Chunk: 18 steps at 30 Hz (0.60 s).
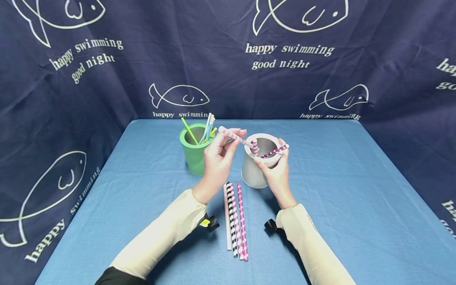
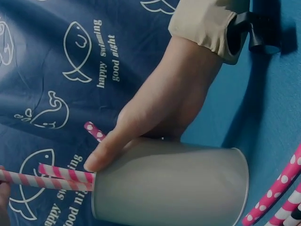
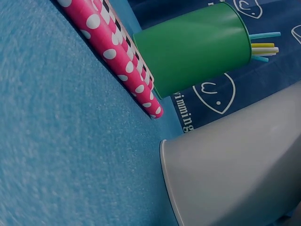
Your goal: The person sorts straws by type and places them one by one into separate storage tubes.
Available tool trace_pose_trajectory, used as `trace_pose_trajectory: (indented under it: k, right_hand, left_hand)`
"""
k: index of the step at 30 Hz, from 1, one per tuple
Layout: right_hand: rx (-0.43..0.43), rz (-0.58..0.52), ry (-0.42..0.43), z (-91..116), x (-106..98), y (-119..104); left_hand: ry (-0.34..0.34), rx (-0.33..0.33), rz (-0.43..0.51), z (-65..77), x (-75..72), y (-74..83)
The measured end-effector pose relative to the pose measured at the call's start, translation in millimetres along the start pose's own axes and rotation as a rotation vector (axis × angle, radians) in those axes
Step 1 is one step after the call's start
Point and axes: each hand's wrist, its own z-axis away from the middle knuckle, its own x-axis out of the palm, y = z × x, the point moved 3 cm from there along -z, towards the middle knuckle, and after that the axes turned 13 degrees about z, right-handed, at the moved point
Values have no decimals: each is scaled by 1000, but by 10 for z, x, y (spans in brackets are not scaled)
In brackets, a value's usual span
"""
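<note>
- Nearest, four patterned straws lie side by side on the blue cloth.
- The right hand curves thumb and fingers around the grey-white cup, near its rim.
- The left hand is nearly closed, and it pinches a pale striped straw, slanted, lower end at this cup's mouth.
- Inside lean two other straws.
- Farther stands the green cup, holding thin sticks.
</note>
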Motion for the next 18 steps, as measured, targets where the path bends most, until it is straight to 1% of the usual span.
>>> trace_pose_trajectory:
  k: [3,8,15,18]
  right_hand:
    - [-3,1,0,5,-2,0]
    - [-4,-3,-5,1,-5,-6]
    - [-17,-28,-10,-4,8,7]
    - [-12,-17,-16,0,8,14]
  left_hand:
    - [-14,-48,-31,-5,33,-77]
    - [-17,-127,-96,-17,60,-218]
    - [-28,-203,-199,-2,66,-389]
    - [-26,-253,-232,10,61,-447]
